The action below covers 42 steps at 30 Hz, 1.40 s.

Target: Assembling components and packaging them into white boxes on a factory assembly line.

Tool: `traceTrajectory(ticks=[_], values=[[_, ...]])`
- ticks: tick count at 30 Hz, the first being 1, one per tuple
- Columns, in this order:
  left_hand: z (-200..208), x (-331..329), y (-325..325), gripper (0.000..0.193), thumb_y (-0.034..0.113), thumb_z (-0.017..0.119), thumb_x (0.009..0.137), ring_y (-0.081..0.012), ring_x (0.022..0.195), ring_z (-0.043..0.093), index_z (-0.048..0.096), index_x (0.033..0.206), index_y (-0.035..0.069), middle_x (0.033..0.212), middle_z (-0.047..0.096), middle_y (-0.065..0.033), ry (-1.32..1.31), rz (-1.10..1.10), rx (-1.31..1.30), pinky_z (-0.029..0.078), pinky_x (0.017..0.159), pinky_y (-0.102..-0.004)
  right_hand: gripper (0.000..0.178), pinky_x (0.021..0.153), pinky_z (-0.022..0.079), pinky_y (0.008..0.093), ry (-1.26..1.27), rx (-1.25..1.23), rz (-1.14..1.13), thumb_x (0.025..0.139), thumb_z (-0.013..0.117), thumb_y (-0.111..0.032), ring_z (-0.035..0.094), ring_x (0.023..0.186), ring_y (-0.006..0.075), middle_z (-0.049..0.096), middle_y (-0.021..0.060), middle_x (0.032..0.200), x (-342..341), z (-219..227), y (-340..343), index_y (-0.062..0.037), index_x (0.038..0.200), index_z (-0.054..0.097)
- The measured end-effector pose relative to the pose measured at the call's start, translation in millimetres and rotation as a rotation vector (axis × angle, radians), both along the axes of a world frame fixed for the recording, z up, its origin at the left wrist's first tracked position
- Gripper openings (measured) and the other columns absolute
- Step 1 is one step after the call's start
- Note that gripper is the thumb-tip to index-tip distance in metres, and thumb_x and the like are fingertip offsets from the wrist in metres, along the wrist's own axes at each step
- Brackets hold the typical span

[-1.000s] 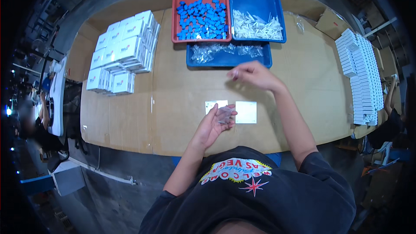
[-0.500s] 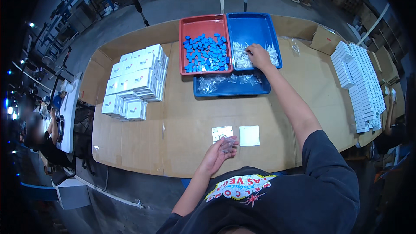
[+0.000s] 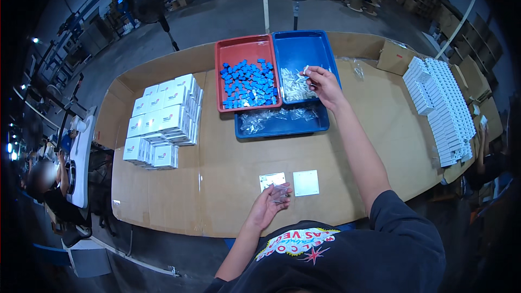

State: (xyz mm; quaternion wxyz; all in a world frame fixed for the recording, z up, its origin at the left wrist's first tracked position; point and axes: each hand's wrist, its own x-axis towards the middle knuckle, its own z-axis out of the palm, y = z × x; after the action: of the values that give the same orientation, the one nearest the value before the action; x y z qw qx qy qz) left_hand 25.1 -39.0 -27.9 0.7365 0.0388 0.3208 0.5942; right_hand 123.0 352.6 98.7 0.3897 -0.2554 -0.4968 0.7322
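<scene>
My left hand (image 3: 265, 209), low over the near middle of the table, is closed around a small clear plastic bag (image 3: 280, 192). It partly covers a flat white square piece (image 3: 269, 179) with small dark marks. Just right of that lies a second, plainer white square (image 3: 306, 183). Out over the right-hand blue tray (image 3: 301, 46), my right hand (image 3: 324, 87) pinches a small white piece (image 3: 307, 70) between thumb and fingertips. Beneath it in the tray is a pile of small white stick-shaped pieces (image 3: 293, 86).
A red tray (image 3: 244, 48) holds many blue plastic pieces (image 3: 248, 84). Clear bags lie in a lower blue tray (image 3: 282, 134). White boxes (image 3: 163, 114) stand stacked at left; rows of white pieces (image 3: 442, 108) stand at right. Other people (image 3: 51, 179) sit beyond both sides.
My right hand has lifted back from the pile of white pieces, now with one in its fingertips. My left hand still holds the clear bag. The whole view has shifted slightly.
</scene>
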Motion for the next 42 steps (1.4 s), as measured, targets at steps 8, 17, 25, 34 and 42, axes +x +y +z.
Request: traceTrajectory(ticks=[8, 17, 25, 34, 42], values=[[-6, -3, 9, 0.055, 0.04, 0.043, 0.114, -0.0199, 0.096, 0.069, 0.057, 0.144, -0.003, 0.124, 0.072, -0.0131, 0.022, 0.062, 0.024, 0.057, 0.09, -0.0357, 0.019, 0.063, 0.042, 0.0212, -0.252, 0.036, -0.041, 0.102, 0.07, -0.015, 0.054, 0.069, 0.0046, 0.069, -0.0016, 0.091, 41, -61, -80, -0.0045, 0.119, 0.071], [-3, -16, 17, 0.053, 0.041, 0.043, 0.114, -0.0198, 0.094, 0.07, 0.058, 0.142, -0.002, 0.123, 0.072, -0.0128, -0.024, 0.102, -0.012, 0.058, 0.089, -0.0364, 0.014, 0.066, 0.042, 0.02, -0.396, 0.021, 0.164, 0.096, 0.077, -0.006, 0.056, 0.075, 0.0032, 0.069, -0.0003, 0.09, 56, -103, -212, -0.0009, 0.108, 0.078], [5, -7, 20, 0.048, 0.039, 0.041, 0.115, -0.0197, 0.094, 0.07, 0.062, 0.135, 0.001, 0.124, 0.074, -0.0144, 0.044, 0.062, 0.01, 0.059, 0.087, -0.037, 0.013, 0.067, 0.043, 0.0237, -0.444, 0.321, 0.317, 0.095, 0.076, -0.007, 0.053, 0.074, 0.0049, 0.069, 0.0002, 0.088, 48, -66, -214, 0.0009, 0.105, 0.078], [9, -12, 15, 0.046, 0.038, 0.042, 0.115, -0.0204, 0.095, 0.072, 0.062, 0.133, 0.0, 0.121, 0.074, -0.0157, 0.097, 0.048, 0.001, 0.06, 0.086, -0.0365, 0.011, 0.074, 0.052, 0.0262, -0.448, 0.547, 0.628, 0.09, 0.078, -0.003, 0.065, 0.088, 0.0106, 0.071, 0.0065, 0.102, 30, -67, -192, 0.0001, 0.101, 0.078], [0, -13, 10, 0.04, 0.035, 0.054, 0.112, -0.0213, 0.101, 0.073, 0.064, 0.126, -0.001, 0.116, 0.074, -0.0132, 0.015, 0.069, 0.025, 0.061, 0.087, -0.0357, 0.019, 0.089, 0.06, 0.0326, -0.475, 0.501, 0.978, 0.101, 0.069, -0.01, 0.069, 0.103, 0.0181, 0.067, 0.0114, 0.133, 18, -56, -182, 0.0013, 0.113, 0.077]])
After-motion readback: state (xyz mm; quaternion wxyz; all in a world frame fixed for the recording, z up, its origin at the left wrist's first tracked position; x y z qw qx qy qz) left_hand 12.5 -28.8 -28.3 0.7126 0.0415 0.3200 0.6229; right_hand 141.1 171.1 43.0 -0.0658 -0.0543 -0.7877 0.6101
